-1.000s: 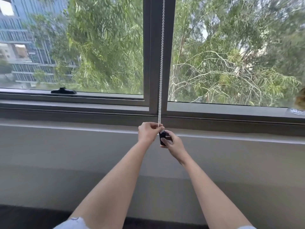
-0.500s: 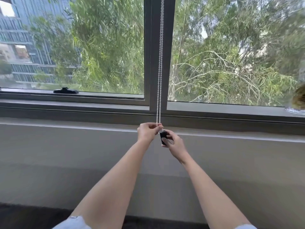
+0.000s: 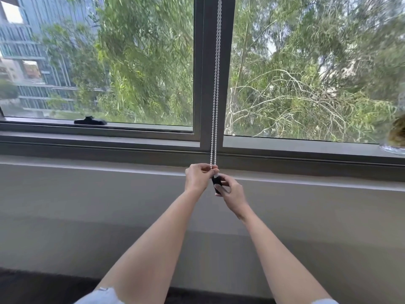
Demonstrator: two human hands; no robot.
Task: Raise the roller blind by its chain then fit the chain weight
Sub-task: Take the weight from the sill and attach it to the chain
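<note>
A white bead chain (image 3: 215, 84) hangs as two strands down the grey window mullion (image 3: 208, 73). My left hand (image 3: 198, 177) pinches the bottom of the chain just below the sill. Directly beside it my right hand (image 3: 231, 194) grips a small black chain weight (image 3: 216, 183), held upright against the chain's lower end. Fingers hide how the chain and the weight meet. The roller blind itself is out of view above.
A grey window sill (image 3: 109, 148) runs across above a plain grey wall (image 3: 87, 205). A black window latch (image 3: 90, 121) sits on the left frame. A glass object (image 3: 393, 148) rests on the sill at the far right. Dark floor lies below.
Both hands stay together at the chain's bottom end with only small finger shifts. The view has tilted slightly.
</note>
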